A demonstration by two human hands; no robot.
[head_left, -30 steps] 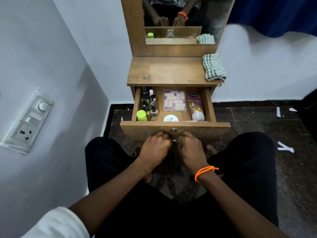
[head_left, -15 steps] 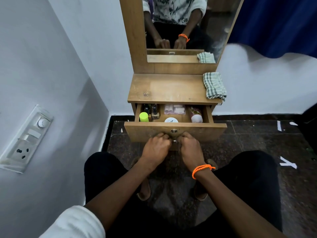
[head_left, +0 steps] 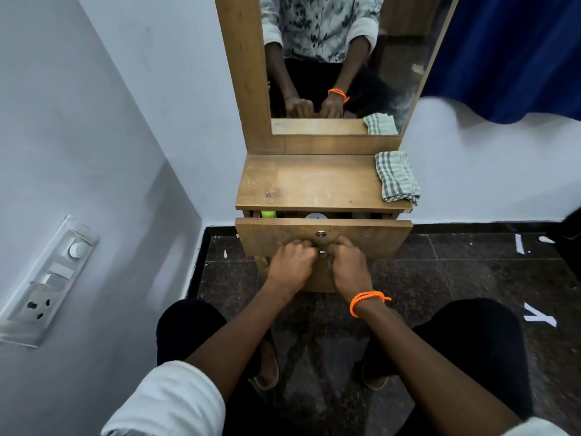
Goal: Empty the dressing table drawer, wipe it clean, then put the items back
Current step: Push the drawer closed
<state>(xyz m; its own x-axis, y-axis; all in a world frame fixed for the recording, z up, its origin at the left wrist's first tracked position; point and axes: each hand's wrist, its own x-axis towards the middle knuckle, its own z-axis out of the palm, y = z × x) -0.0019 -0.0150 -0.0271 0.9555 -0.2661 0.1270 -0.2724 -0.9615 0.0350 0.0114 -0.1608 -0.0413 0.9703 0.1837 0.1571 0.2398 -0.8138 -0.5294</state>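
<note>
The wooden drawer [head_left: 371, 236] of the dressing table [head_left: 311, 184] stands only a narrow gap out from under the top. Through the gap I see a green cap [head_left: 268, 214] and a white round lid [head_left: 316, 216]; the other items are hidden. My left hand [head_left: 290, 264] and my right hand [head_left: 350, 265], with an orange band at the wrist, are both closed on the small metal handle [head_left: 322, 252] at the lower edge of the drawer front, under the keyhole [head_left: 320, 234]. A checked cloth [head_left: 396, 177] lies folded at the right end of the table top.
A mirror [head_left: 339, 58] in a wooden frame rises behind the table top. A white wall with a switch and socket panel [head_left: 47, 278] runs close on the left. A blue curtain [head_left: 509, 51] hangs at the right. The floor is dark stone with white paper scraps [head_left: 539, 317].
The drawer has slid inward from well open to almost closed, both hands staying on its handle. The items inside have gone nearly out of sight. The view has tilted upward.
</note>
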